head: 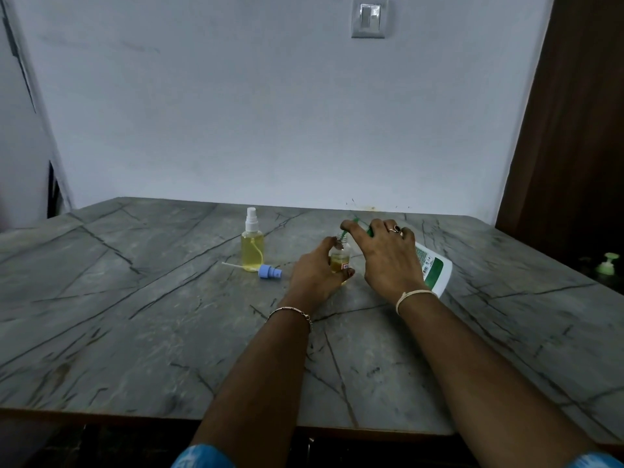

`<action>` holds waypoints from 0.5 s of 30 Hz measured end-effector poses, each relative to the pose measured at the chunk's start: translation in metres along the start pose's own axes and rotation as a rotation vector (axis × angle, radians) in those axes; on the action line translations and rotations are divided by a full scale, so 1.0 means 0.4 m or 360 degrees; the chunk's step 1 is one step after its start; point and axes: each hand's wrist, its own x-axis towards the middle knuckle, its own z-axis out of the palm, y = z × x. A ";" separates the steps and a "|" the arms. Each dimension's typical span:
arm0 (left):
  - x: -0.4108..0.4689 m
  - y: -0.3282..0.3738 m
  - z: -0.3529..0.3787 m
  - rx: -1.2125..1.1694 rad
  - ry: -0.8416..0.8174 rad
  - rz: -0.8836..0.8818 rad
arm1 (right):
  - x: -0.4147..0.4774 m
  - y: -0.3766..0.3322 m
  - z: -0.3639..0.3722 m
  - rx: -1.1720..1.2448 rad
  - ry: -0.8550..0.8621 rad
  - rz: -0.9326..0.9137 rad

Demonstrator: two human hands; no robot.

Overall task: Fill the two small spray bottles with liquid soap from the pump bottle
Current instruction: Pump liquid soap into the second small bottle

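Tilting pump bottle (434, 268), green spout (343, 235) pointing down-left into small bottle (338, 258)

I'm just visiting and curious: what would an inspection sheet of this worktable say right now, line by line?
Surface: grey marble-patterned table, dry where visible.
Job's things: capped spray bottle upright, holding yellow liquid; open small bottle partly filled; white pump bottle tilted, its green nozzle at the open bottle's mouth.
Clutter: loose blue spray cap lying on its side beside the capped bottle.
Hands: left hand grips the open bottle; right hand holds the pump head.
Cables: nothing seen.
Surroundings: wall switch; second green pump dispenser at far right.
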 end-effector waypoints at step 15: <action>0.000 0.000 0.002 0.0011 0.0005 0.0001 | 0.001 0.000 0.002 0.0021 0.0005 -0.0001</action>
